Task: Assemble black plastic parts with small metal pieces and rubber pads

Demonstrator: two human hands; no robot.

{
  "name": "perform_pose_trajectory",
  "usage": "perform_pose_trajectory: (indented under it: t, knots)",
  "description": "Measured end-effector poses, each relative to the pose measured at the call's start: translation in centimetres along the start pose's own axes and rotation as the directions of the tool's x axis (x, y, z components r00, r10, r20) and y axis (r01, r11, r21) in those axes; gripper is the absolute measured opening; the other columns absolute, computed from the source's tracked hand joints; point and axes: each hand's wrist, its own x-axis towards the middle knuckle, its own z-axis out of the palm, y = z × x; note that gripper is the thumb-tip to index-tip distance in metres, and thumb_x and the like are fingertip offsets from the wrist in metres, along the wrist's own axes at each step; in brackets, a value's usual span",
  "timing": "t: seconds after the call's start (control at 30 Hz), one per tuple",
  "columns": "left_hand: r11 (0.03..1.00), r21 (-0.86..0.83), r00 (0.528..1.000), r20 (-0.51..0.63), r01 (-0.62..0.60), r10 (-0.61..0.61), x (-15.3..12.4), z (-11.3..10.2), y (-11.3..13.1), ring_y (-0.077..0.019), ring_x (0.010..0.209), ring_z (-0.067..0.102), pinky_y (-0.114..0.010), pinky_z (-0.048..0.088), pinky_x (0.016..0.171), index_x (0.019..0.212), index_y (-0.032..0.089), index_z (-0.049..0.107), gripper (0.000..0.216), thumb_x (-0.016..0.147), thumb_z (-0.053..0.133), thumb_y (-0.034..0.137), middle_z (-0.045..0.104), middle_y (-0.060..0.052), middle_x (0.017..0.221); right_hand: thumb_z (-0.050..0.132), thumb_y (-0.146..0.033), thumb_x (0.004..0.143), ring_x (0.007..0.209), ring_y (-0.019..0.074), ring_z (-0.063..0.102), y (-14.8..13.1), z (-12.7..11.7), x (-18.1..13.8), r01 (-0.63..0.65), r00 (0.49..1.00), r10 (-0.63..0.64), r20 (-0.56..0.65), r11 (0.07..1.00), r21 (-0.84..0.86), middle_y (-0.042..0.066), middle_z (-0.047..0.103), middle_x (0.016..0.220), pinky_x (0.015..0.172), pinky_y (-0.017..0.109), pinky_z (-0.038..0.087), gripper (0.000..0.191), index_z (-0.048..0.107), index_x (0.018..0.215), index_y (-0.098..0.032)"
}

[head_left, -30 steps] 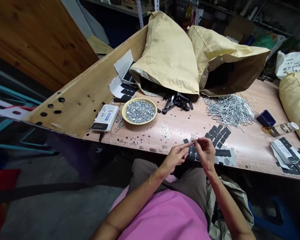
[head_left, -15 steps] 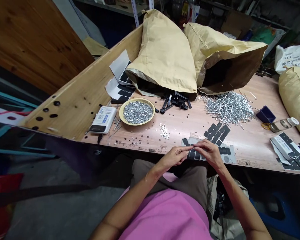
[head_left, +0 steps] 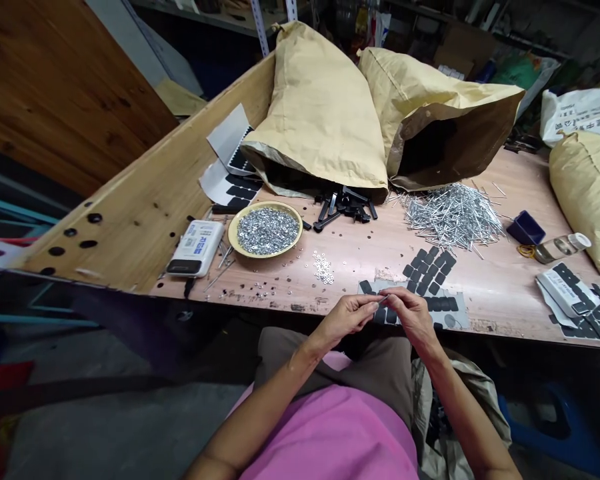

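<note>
My left hand (head_left: 351,315) and my right hand (head_left: 411,316) meet fingertip to fingertip just above the front edge of the bench. Between them they pinch a thin metal pin (head_left: 383,299), mostly covered by the fingers. Under the hands lies a grey backing sheet (head_left: 461,312) carrying black adhesive pads (head_left: 443,304). More black pads (head_left: 428,268) are laid in rows just behind it. Small metal washers (head_left: 323,268) are scattered to the left of the hands. Farther back is a heap of metal pins (head_left: 453,217).
A yellow bowl (head_left: 234,243) of small metal pieces sits at left, beside a white power bank (head_left: 197,248). Black parts (head_left: 347,205) spill before a large paper sack (head_left: 325,113); another sack (head_left: 460,100) lies open. At right are a blue tray (head_left: 526,229) and a bottle (head_left: 563,248).
The fingertips have shifted slightly, and more of the pin shows between them. Both hands stay together at the same spot over the sheet. The camera view has moved a little.
</note>
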Motion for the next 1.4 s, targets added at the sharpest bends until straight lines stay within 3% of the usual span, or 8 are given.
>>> perform_pose_trajectory:
  t: [0.13,0.2,0.3,0.57,0.83,0.97,1.2,1.4]
  knots:
    - [0.97,0.213,0.984,-0.104,-0.119,0.144,0.0,0.4,0.2,-0.0097,0.049,0.045,-0.021,0.036,0.045,0.104,0.016,0.071,0.041,0.076,0.06,0.044,0.05,0.003,0.052,0.068,-0.039,0.075,0.08,0.0187,0.068,0.3,-0.3,0.2,0.016,0.999,-0.015,-0.036,1.0,0.022,0.003,0.073,0.084,0.073,0.032,0.056,0.016,0.074,0.081,-0.025]
    - [0.926,0.333,0.961,-0.144,-0.18,0.238,0.1,0.5,0.4,-0.0185,0.072,0.061,-0.027,0.049,0.062,0.095,0.019,0.074,0.031,0.077,0.059,0.038,0.067,-0.005,0.069,0.068,-0.038,0.075,0.077,0.019,0.069,0.3,-0.7,0.1,0.011,0.999,-0.011,-0.035,1.0,0.0,0.004,0.074,0.082,0.071,0.031,0.057,0.016,0.075,0.079,-0.025]
    - [0.888,0.413,0.963,-0.083,-0.202,0.257,0.4,0.5,0.3,-0.0242,0.089,0.065,-0.034,0.051,0.08,0.094,0.021,0.075,0.029,0.08,0.054,0.035,0.073,-0.006,0.077,0.065,-0.04,0.078,0.074,0.019,0.07,0.3,-1.2,0.0,-0.01,1.0,0.011,0.008,0.999,-0.035,0.003,0.074,0.079,0.069,0.03,0.057,0.019,0.075,0.081,-0.025]
    - [0.693,0.65,0.901,-0.028,-0.313,0.433,1.4,0.7,-1.0,-0.0224,0.092,0.069,-0.033,0.053,0.086,0.098,0.03,0.073,0.03,0.081,0.049,0.027,0.074,-0.002,0.1,0.056,-0.041,0.084,0.075,0.0194,0.069,1.3,-1.4,-0.5,0.14,0.982,-0.164,-0.09,0.964,-0.227,0.004,0.074,0.08,0.069,0.03,0.056,0.024,0.074,0.086,-0.025]
    - [0.819,0.502,0.938,-0.044,-0.277,0.344,1.3,1.3,0.1,-0.0219,0.085,0.068,-0.032,0.052,0.08,0.092,0.019,0.074,0.026,0.079,0.054,0.028,0.075,-0.007,0.092,0.054,-0.04,0.087,0.078,0.0182,0.066,-0.2,-2.2,-0.3,0.247,0.965,-0.262,-0.009,0.92,-0.305,0.004,0.07,0.081,0.073,0.03,0.053,0.023,0.07,0.081,-0.024]
    - [0.877,0.405,0.952,-0.049,-0.256,0.301,1.2,1.8,-0.1,-0.0183,0.068,0.065,-0.027,0.051,0.06,0.097,0.016,0.073,0.029,0.083,0.053,0.031,0.072,-0.006,0.075,0.052,-0.04,0.087,0.075,0.0174,0.064,-0.3,-1.8,-0.3,0.224,0.968,-0.245,-0.051,0.939,-0.26,0.003,0.068,0.077,0.072,0.03,0.051,0.023,0.067,0.081,-0.023]
    - [0.613,0.687,0.81,-0.06,-0.391,0.584,1.7,2.7,-1.5,-0.0204,0.089,0.068,-0.029,0.054,0.08,0.105,0.021,0.07,0.027,0.086,0.051,0.02,0.073,-0.009,0.098,0.062,-0.042,0.079,0.072,0.0154,0.06,0.2,-0.3,-0.2,0.092,0.948,-0.107,-0.299,0.994,-0.064,0.001,0.064,0.074,0.07,0.028,0.049,0.02,0.062,0.074,-0.022]
    - [0.588,0.657,0.766,-0.026,-0.472,0.643,2.5,2.7,-1.7,-0.0175,0.087,0.07,-0.027,0.056,0.079,0.101,0.02,0.07,0.024,0.087,0.051,0.019,0.074,-0.006,0.097,0.068,-0.051,0.071,0.084,0.0167,0.06,0.9,0.2,0.5,0.016,0.953,0.048,-0.299,0.978,0.209,0.003,0.063,0.091,0.079,0.032,0.048,0.03,0.062,0.074,-0.022]
